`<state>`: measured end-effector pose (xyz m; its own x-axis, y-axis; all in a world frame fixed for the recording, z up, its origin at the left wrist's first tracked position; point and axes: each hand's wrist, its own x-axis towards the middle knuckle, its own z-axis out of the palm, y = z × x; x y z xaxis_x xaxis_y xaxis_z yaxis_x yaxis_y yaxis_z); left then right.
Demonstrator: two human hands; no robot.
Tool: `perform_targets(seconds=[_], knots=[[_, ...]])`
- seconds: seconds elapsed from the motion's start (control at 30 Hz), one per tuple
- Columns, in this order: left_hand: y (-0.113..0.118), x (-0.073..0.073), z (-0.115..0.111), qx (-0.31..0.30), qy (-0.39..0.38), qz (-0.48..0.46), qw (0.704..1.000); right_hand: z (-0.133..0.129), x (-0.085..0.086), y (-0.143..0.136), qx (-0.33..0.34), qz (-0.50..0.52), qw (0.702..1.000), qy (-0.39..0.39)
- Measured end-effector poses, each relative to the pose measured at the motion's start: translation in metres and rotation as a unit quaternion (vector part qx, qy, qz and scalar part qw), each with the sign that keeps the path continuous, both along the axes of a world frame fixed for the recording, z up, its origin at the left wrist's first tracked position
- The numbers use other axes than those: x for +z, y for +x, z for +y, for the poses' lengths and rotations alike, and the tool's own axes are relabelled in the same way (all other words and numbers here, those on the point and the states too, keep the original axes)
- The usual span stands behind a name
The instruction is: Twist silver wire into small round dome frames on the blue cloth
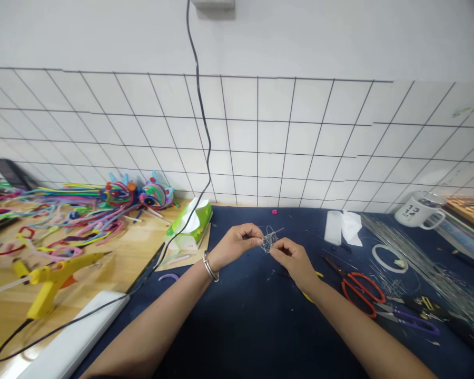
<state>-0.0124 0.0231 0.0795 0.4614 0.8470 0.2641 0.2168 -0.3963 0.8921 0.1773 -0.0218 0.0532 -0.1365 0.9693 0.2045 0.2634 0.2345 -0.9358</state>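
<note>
A small tangled ball of thin silver wire (pixel 269 240) is held above the dark blue cloth (pixel 237 326) between my two hands. My left hand (pixel 240 243) pinches its left side with thumb and forefinger; a silver bangle circles that wrist. On the lower right side of the ball, my right hand (pixel 294 260) grips with closed fingertips. A loose wire end sticks out toward the upper right. Beneath my right wrist lies a tool with yellow handles (pixel 308 298), mostly hidden by the arm.
Right of my hands lie red-handled scissors (pixel 363 292), purple-handled scissors (pixel 414 321), a white ring (pixel 389 258), long loose wires (pixel 422 258) and a mug (pixel 418 210). Leftward are a tissue pack (pixel 189 226), a yellow glue gun (pixel 55 276), colourful pipe cleaners (pixel 75 226) and a hanging black cable (pixel 205 126).
</note>
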Motion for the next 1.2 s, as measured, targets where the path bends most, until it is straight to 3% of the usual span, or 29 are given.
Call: perform_targets(seconds=[0.3, 0.57, 0.63, 0.73, 0.83, 0.93, 1.2], knots=[[-0.002, 0.004, -0.004, -0.049, 0.039, 0.052, 0.997, 0.007, 0.0, 0.006, 0.023, 0.169, 0.982, -0.083], [0.004, 0.01, -0.012, -0.119, 0.193, 0.121, 0.967, 0.014, -0.005, 0.012, 0.034, 0.219, 0.952, -0.213], [0.003, 0.013, -0.012, -0.114, 0.213, 0.121, 0.963, 0.014, -0.004, 0.013, 0.039, 0.229, 0.949, -0.212], [-0.002, 0.017, -0.01, -0.041, 0.228, 0.094, 0.968, 0.015, -0.002, 0.015, 0.042, 0.236, 0.95, -0.202], [-0.006, 0.017, -0.007, 0.04, 0.207, 0.082, 0.974, 0.015, 0.0, 0.016, 0.044, 0.236, 0.95, -0.199], [-0.008, 0.013, -0.005, 0.082, 0.14, 0.096, 0.982, 0.015, 0.0, 0.015, 0.045, 0.234, 0.95, -0.2], [0.002, -0.001, -0.005, 0.059, -0.046, 0.035, 0.997, 0.014, -0.004, 0.013, 0.043, 0.209, 0.957, -0.199]])
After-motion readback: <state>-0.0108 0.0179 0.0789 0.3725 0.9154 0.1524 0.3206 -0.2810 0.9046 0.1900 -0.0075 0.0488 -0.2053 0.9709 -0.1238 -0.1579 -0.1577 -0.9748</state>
